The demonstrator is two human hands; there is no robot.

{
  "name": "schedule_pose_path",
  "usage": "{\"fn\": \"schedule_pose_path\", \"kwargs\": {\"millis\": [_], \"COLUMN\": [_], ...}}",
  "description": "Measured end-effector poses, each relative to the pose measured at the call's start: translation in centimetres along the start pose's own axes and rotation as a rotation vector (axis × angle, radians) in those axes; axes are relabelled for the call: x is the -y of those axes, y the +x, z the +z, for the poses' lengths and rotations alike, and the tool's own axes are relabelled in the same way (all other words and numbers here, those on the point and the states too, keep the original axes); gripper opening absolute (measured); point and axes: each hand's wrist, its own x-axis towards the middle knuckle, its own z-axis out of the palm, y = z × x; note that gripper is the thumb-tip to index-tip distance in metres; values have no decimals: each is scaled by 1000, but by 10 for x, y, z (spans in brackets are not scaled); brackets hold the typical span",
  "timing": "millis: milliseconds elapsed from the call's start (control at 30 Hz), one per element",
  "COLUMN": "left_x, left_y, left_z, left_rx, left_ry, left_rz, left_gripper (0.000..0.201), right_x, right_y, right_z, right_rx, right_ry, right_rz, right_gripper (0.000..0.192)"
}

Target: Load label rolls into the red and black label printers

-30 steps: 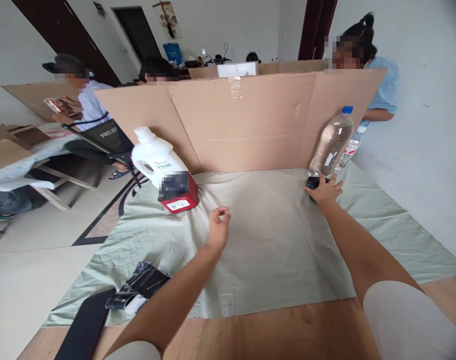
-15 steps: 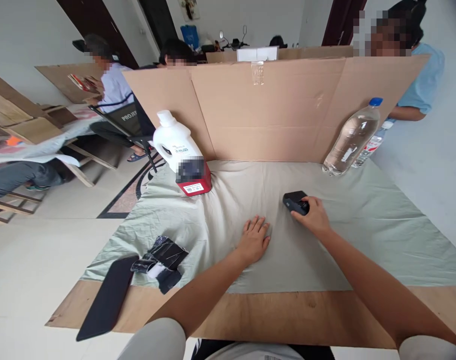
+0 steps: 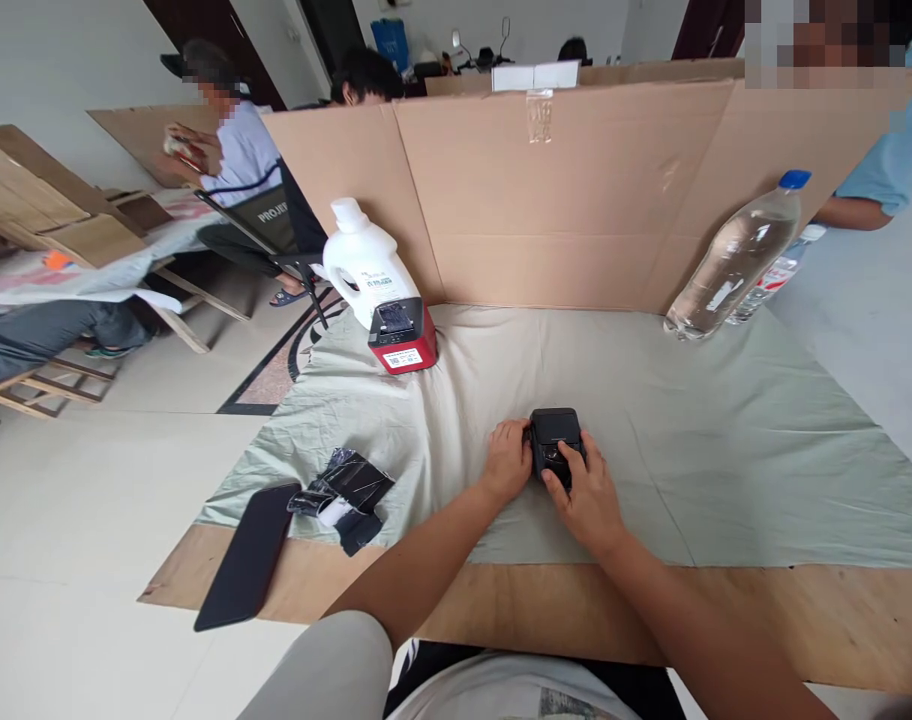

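Observation:
A small black boxy device [image 3: 555,428] with a flat top panel and a rounded shiny part lies on the cloth in front of me. My left hand [image 3: 508,462] grips its left side with bent fingers. On the right, my right hand [image 3: 589,498] holds it, with one finger across the top and the thumb at the near edge. The device's underside and its exact kind are hidden from me. To the left, crumpled black plastic wrapping [image 3: 347,498] rests near a flat dark slab [image 3: 247,555].
A white jug [image 3: 366,255] stands behind a red and black box [image 3: 405,345] at the back left. A large clear bottle [image 3: 737,265] and a smaller bottle [image 3: 771,280] lean at the back right. A cardboard screen [image 3: 561,200] closes the far side; people sit beyond it.
My right hand has brought the black device left and nearer to me, turning it. My left hand has gone from lying flat on the cloth to gripping the device's left side.

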Motion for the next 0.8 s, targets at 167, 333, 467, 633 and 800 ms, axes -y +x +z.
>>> {"fn": "schedule_pose_path", "kwargs": {"millis": [167,333,467,633,800], "left_x": [0,-2,-3,-1,-3], "left_y": [2,3,5,18,32], "left_z": [-3,-4,-5,-18,-31], "left_rx": [8,35,198,428,470], "left_ry": [-76,-303,-542,-869,-988], "left_rz": [1,-103,-334,-513,-605], "left_gripper": [35,35,46,72,70], "right_x": [-18,-30,-30,-32,-37], "right_y": [9,10,5,6,10], "right_z": [0,13,14,11,15], "right_rx": [-35,-64,4,-7,-11], "right_ry": [227,332,306,267,231], "right_rz": [103,191,164,174,122], "right_gripper": [32,47,57,61,63]}}
